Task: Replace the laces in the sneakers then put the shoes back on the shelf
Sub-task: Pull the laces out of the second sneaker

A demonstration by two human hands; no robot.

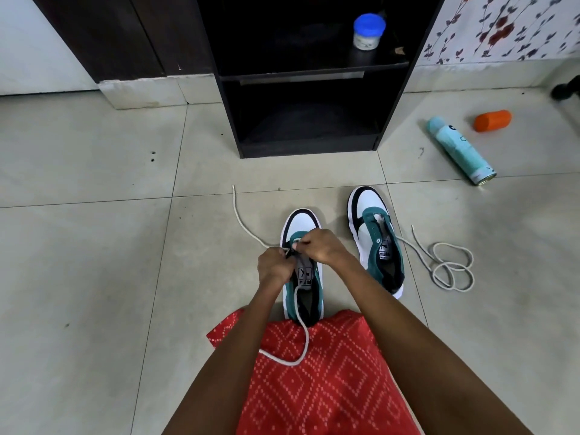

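Sneaker [302,222] in teal, white and black stands on the tiled floor [94,246] at six o'clock from the black shelf [307,146], toe toward it. Both hands meet over its eyelets. The left hand [274,266] and right hand [323,248] have their fingers curled, pinching the lace [303,328]. One lace end runs across the floor to eleven o'clock; the other trails to six o'clock over a red cloth [329,387]. A second sneaker [375,243] sits just beside at two o'clock, with a loose lace [452,268] coiled at its three o'clock. On the shelf stands a blue-lidded jar [369,31]. A can [459,150] and an orange cap [492,120] lie at the shelf's three o'clock.
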